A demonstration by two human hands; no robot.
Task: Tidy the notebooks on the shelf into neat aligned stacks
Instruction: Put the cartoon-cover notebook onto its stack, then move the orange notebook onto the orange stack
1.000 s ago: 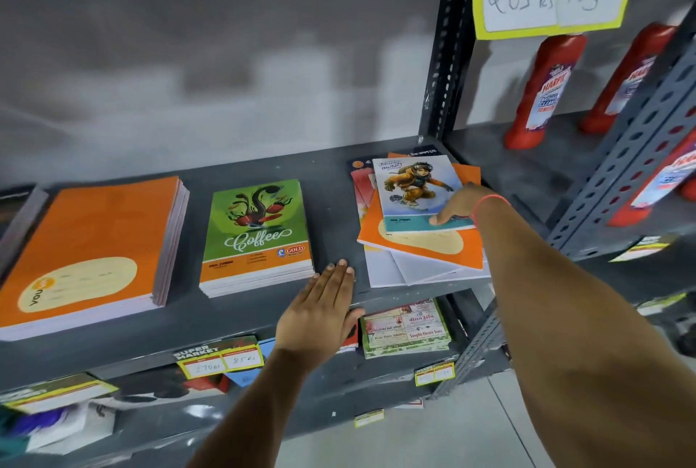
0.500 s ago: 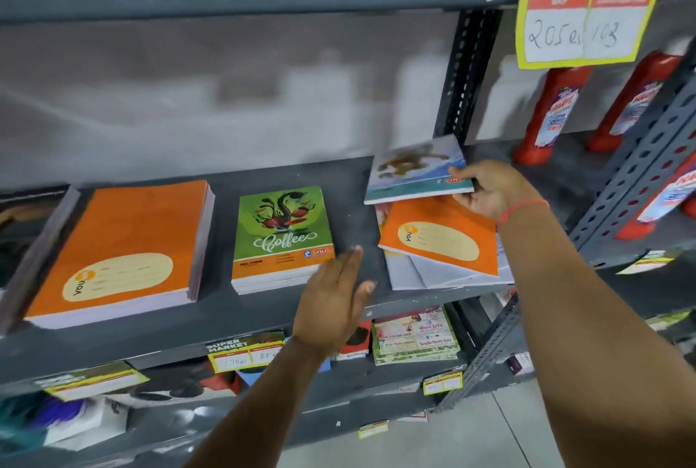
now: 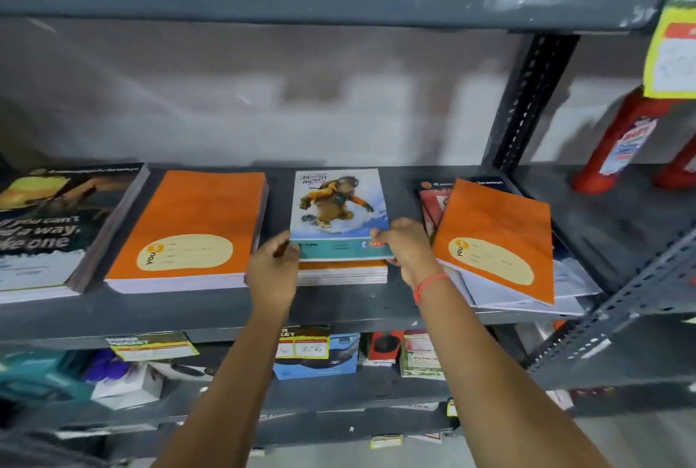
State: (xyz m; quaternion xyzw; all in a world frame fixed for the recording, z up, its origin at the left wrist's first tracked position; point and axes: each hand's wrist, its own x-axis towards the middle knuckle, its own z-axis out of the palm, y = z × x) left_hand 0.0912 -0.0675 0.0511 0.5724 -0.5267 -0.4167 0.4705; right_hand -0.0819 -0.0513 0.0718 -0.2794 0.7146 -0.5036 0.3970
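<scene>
**Caller:** Both hands were on it! Left hand (image 3: 272,271) pinched the near left corner of the snowboarding-animal notebook (image 3: 339,211), right hand (image 3: 405,251) clamped the near right corner, thumb on the cover. A red thread (image 3: 429,285) circled that right wrist.

**Analyst:** And where did the notebook sit?

**Caller:** Flat on top of the middle stack (image 3: 342,273), mid-shelf, its edges close to square with the books beneath. Grey metal shelf (image 3: 357,311), pale wall behind, another grey shelf overhead.

**Analyst:** Neighbours?

**Caller:** Big orange stack (image 3: 196,226) just to the left, a dark-cover stack (image 3: 49,226) beyond that at the frame edge. To the right, the messy pile (image 3: 497,241): an orange notebook lay skewed on top, white books fanned out under it and overhanging the shelf's front lip.

**Analyst:** Room to work?

**Caller:** Narrow bare strips either side of the middle stack, a bare band along the front edge. The perforated upright (image 3: 527,102) closed off the right, with red bottles (image 3: 617,143) past it.

**Analyst:** Versus half a second ago?

**Caller:** Then the right hand alone held that notebook lifted over the messy pile, left hand hovering open. The green Coffee cover showed on top of the middle stack; it was covered now.
</scene>
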